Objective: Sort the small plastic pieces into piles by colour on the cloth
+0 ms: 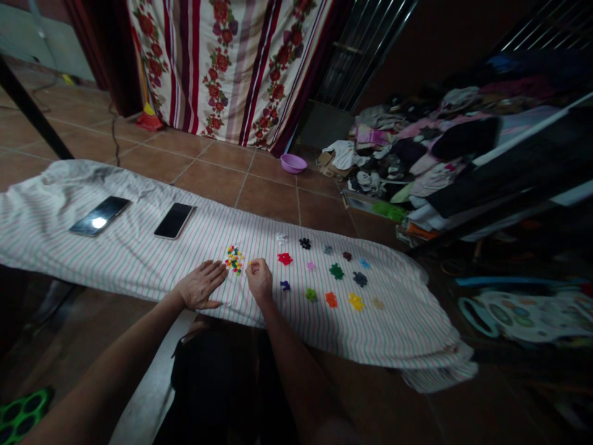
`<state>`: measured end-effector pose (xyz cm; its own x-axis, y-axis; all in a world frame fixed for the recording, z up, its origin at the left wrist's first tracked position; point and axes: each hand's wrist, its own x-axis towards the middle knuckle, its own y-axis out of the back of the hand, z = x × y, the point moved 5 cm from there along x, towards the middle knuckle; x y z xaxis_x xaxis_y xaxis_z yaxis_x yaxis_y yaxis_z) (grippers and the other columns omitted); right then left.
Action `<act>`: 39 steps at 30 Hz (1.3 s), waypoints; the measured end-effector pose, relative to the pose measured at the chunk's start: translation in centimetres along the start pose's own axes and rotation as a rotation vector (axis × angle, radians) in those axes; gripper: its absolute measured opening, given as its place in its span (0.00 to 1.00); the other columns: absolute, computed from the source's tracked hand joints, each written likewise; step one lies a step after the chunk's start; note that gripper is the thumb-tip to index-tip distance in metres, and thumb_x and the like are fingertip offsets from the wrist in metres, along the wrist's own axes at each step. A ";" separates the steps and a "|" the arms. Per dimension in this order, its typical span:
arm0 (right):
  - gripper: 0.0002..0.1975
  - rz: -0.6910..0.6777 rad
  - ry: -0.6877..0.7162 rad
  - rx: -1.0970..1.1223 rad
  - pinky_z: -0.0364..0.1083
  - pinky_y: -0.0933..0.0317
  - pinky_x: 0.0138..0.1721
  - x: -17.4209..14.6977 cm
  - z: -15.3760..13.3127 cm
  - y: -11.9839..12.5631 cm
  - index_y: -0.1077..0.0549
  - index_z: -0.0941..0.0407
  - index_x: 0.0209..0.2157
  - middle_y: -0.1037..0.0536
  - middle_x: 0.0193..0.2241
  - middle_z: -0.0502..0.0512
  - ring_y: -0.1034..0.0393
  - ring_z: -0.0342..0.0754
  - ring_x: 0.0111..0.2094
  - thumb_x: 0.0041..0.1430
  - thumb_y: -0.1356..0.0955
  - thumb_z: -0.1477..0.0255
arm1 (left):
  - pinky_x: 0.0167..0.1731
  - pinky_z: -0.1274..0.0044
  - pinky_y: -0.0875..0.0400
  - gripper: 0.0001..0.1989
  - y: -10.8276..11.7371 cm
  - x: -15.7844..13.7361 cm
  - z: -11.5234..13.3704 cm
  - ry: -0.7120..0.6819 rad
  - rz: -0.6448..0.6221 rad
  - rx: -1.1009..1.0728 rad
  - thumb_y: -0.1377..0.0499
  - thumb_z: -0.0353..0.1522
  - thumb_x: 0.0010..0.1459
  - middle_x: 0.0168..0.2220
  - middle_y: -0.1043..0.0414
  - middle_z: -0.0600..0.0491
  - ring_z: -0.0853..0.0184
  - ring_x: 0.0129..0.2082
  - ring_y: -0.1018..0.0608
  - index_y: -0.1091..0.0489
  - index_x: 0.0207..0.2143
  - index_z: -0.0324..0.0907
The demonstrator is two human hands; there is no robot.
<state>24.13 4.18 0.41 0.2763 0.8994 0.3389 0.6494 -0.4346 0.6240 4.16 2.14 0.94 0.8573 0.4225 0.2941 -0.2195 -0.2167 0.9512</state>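
Note:
My left hand (202, 285) lies flat on the striped cloth, fingers stretched out, its tips beside a mixed pile of small coloured pieces (235, 260). Yellow, red, green and white show in that pile. Just to its right, my right hand (259, 279) is closed in a pinch, with a bit of yellow at the fingertips. Further right, small single-colour heaps lie apart in rough rows, among them a red heap (285, 259), a black heap (304, 243), a dark green heap (336, 271), an orange heap (331, 300) and a yellow heap (356, 301). The pieces are too small to name exactly.
Two phones, one dark (100, 216) and one pale-edged (175, 220), rest on the striped cloth (222, 222) at left. Beyond the table stand a purple basin (293, 164) and a floral curtain (250, 74). A clothes heap (417, 142) fills the right background.

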 end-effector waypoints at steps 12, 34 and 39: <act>0.07 -0.029 0.000 0.071 0.44 0.35 0.35 -0.1 0.0 0.0 0.31 0.54 0.35 0.23 0.30 0.52 0.28 0.46 0.30 0.56 0.38 0.71 | 0.57 0.56 0.41 0.40 0.1 0.0 0.0 -0.008 0.013 -0.002 0.50 0.53 0.62 0.59 0.37 0.30 0.43 0.59 0.35 0.40 0.61 0.28; 0.12 0.001 0.092 0.180 0.47 0.31 0.41 -0.8 0.5 6.0 0.24 0.55 0.36 0.22 0.33 0.56 0.27 0.48 0.35 0.57 0.39 0.72 | 0.57 0.57 0.40 0.38 0.3 -0.1 0.0 -0.007 -0.009 0.026 0.50 0.52 0.62 0.60 0.37 0.32 0.44 0.60 0.35 0.38 0.60 0.29; 0.13 0.043 0.051 0.149 0.48 0.32 0.43 -0.9 1.7 8.7 0.24 0.55 0.37 0.22 0.35 0.56 0.27 0.49 0.38 0.57 0.39 0.72 | 0.56 0.57 0.39 0.38 0.3 -0.1 0.0 -0.020 0.019 0.053 0.50 0.52 0.62 0.59 0.36 0.31 0.44 0.58 0.33 0.37 0.59 0.28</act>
<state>30.74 -0.36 4.29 0.2720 0.8750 0.4004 0.7368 -0.4570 0.4982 4.03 2.07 1.23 0.8627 0.3999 0.3096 -0.2112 -0.2714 0.9390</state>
